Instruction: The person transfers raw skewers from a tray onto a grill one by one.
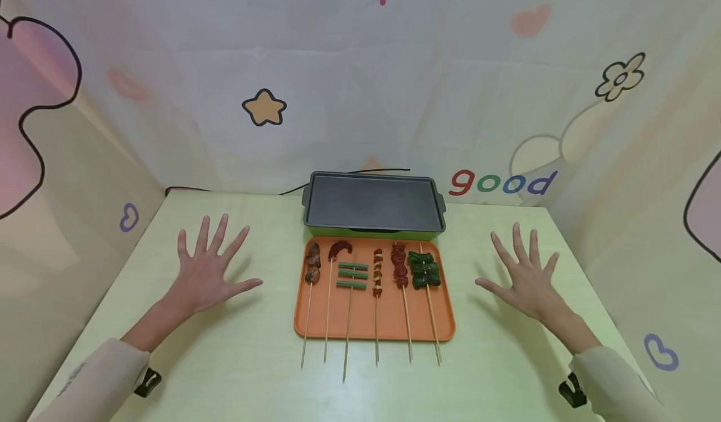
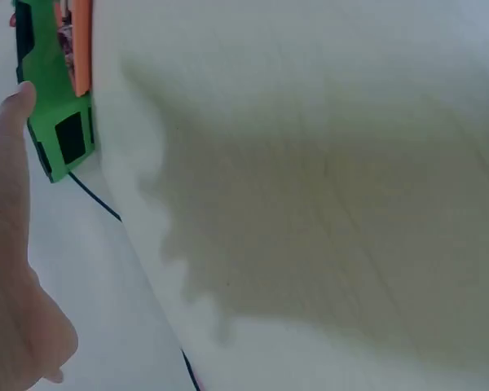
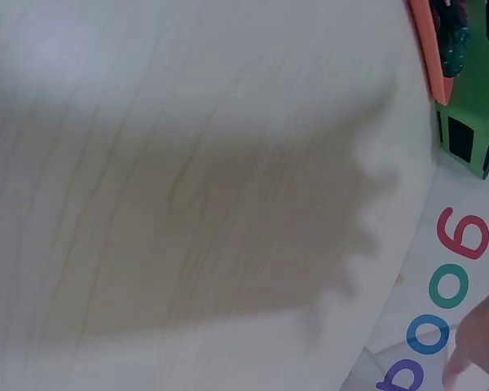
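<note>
My left hand (image 1: 205, 275) hovers over the table left of the orange tray (image 1: 360, 328), fingers spread and straight, holding nothing. On the other side, my right hand (image 1: 528, 281) is spread the same way, also with nothing in it. Several skewers lie side by side on the tray, their sticks reaching past its front edge: brown chunks (image 1: 312, 263), a curled reddish-brown piece (image 1: 340, 249), green bean pieces (image 1: 353, 275), small red pieces (image 1: 378, 273), red meat (image 1: 399, 264) and folded dark-green leaves (image 1: 425, 270). In the left wrist view the left thumb (image 2: 16, 106) shows at the left edge.
Right behind the tray stands an electric griddle (image 1: 374, 201) with a dark flat plate and green base. A black cord (image 1: 293, 190) runs along the table's back edge. Printed cloth (image 1: 349, 96) hangs behind and on both sides of the pale table (image 1: 248, 359).
</note>
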A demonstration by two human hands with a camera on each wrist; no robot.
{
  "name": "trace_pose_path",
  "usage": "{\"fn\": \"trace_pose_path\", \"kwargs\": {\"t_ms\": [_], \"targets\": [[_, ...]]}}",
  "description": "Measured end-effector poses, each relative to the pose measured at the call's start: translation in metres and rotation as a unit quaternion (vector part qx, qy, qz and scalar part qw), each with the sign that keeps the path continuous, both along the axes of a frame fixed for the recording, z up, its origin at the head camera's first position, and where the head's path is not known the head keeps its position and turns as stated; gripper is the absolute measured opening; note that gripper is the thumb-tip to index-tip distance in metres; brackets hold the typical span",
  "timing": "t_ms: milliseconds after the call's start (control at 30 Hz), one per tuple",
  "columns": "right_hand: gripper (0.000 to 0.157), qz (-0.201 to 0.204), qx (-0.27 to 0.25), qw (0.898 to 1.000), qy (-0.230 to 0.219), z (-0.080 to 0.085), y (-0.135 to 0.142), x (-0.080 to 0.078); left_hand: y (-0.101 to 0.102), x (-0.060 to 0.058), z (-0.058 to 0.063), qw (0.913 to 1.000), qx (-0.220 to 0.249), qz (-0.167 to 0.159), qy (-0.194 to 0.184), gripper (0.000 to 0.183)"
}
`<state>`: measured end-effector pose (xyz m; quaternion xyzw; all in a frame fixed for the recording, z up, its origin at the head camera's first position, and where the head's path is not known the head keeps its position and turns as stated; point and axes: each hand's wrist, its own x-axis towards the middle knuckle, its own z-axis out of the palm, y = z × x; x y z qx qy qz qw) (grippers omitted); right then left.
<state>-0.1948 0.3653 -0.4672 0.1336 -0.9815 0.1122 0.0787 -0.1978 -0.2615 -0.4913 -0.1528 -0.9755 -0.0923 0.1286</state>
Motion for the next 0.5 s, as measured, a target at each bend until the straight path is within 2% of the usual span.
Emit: {"fn": "trace_pose_path", "kwargs": {"t_ms": [133,267,367,500], "targets": [[0.103,0.000,-0.066,0.997,-0.048,0.003,-0.005,0.000,0.006,0.000,0.006,0.9955,0.077,0.017,-0.053,0.110],[0.106,0.012,-0.132,0.985,-0.108,0.008,-0.010,0.001,0.010,0.000,0.010,0.9816,0.158,0.021,-0.104,0.109],[0.106,0.017,-0.172,0.973,-0.152,0.012,-0.014,0.004,0.012,0.003,0.015,0.9604,0.228,0.020,-0.159,0.103],[0.098,0.018,-0.208,0.960,-0.188,0.012,-0.017,0.011,0.015,0.008,0.021,0.9172,0.320,0.000,-0.237,0.096]]}}
